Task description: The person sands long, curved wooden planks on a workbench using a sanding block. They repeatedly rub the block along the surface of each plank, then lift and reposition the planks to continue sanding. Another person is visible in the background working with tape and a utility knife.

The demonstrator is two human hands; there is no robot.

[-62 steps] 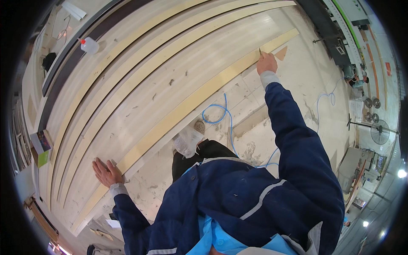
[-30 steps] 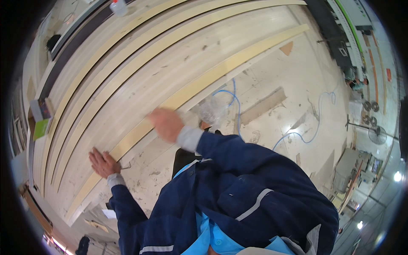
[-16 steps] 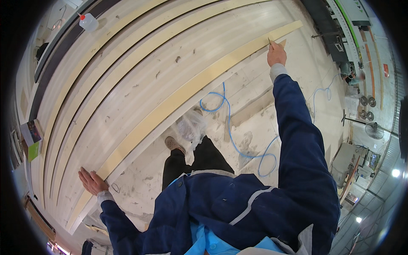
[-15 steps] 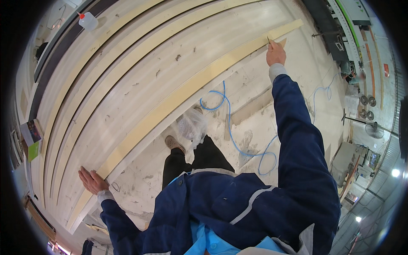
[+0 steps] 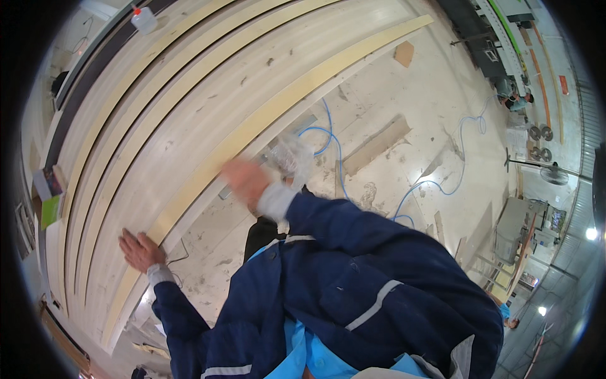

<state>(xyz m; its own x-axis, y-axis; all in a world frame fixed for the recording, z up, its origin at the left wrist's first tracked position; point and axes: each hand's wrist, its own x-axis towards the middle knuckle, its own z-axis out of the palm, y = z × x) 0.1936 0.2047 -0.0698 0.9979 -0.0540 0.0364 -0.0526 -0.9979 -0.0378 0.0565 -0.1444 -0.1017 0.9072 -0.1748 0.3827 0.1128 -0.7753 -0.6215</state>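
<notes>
A long, pale yellow strip (image 5: 297, 110) runs along the near edge of a whitish worktable (image 5: 208, 120). My left hand (image 5: 141, 251) lies across its lower left part, fingers stretched out and pressing nothing into the palm. Over the strip's middle, in front of my body, hovers my right hand (image 5: 245, 182). Motion smears its fingers, so I cannot make out whether they hold anything or touch the strip. Several more yellow strips (image 5: 154, 95) lie farther back on the table, roughly side by side with dark gaps between them.
A squeeze bottle with a red tip (image 5: 144, 21) stands at the far left. A small tan offcut (image 5: 404, 54) lies by the strip's right end. Clear plastic film (image 5: 291, 156) hangs below the table edge. A blue hose (image 5: 341, 165) curls over the stained floor.
My right hand has swept left and nearer, from the strip's far right end to its middle. My left hand stays in nearly the same place on the strip.
</notes>
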